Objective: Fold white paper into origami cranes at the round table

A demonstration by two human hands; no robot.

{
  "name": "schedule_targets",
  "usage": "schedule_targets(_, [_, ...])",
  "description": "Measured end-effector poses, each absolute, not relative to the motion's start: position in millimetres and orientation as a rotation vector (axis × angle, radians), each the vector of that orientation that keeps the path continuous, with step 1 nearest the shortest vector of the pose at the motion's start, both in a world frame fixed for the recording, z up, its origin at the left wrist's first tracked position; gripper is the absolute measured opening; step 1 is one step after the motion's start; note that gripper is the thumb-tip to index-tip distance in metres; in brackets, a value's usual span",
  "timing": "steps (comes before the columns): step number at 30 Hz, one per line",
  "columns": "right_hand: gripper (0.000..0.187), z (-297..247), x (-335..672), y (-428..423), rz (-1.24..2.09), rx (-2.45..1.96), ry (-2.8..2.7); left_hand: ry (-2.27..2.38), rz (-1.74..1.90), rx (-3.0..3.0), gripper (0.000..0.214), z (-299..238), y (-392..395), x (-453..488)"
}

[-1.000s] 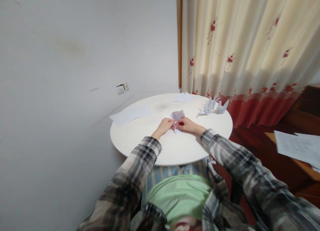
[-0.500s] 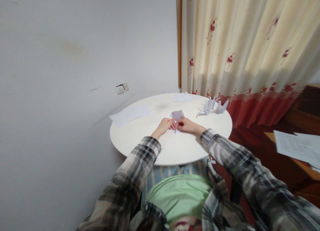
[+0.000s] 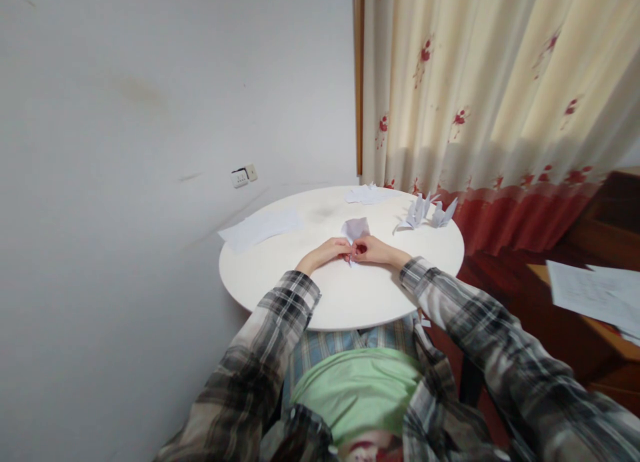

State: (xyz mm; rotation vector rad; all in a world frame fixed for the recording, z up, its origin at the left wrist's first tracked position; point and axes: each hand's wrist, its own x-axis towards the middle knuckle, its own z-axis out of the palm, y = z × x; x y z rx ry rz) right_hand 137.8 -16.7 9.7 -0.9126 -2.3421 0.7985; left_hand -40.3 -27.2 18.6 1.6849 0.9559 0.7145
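A small folded white paper piece (image 3: 355, 229) lies near the middle of a round white table (image 3: 350, 295). My left hand (image 3: 326, 253) and my right hand (image 3: 374, 250) meet at its near end, fingertips pinched together on the paper. The lower part of the paper is hidden between my fingers. Both arms wear plaid sleeves.
A flat white sheet (image 3: 261, 227) lies at the table's left. More paper (image 3: 366, 195) sits at the far edge. Two folded paper cranes (image 3: 426, 213) stand at the right. A flowered curtain (image 3: 500, 89) hangs behind; a wooden desk with papers (image 3: 593, 293) is at the right.
My left hand has flattened and slid slightly toward my right hand; both fingertips now press closer together on the paper, which sits a little more upright.
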Motion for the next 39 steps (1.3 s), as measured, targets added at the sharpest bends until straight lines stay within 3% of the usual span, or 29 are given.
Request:
schedule_targets(14, [0.015,3.7,138.3,-11.2,0.794,-0.885,-2.339,0.855,0.683,1.752,0.033,19.0,-27.8,-46.6])
schedule_targets(26, [0.007,7.3,137.8,-12.6,0.807,-0.888,-2.347,0.905,0.718,1.813,0.031,18.7,-28.0,-44.6])
schedule_targets(32, [0.014,10.1,138.4,-14.6,0.774,-0.895,-2.352,0.898,0.722,1.813,0.028,19.4,-29.0,-43.6])
schedule_targets(39, [0.037,8.7,138.5,-14.3,0.731,-0.892,-2.357,0.963,0.714,1.838,0.029,22.1,-31.9,-42.4])
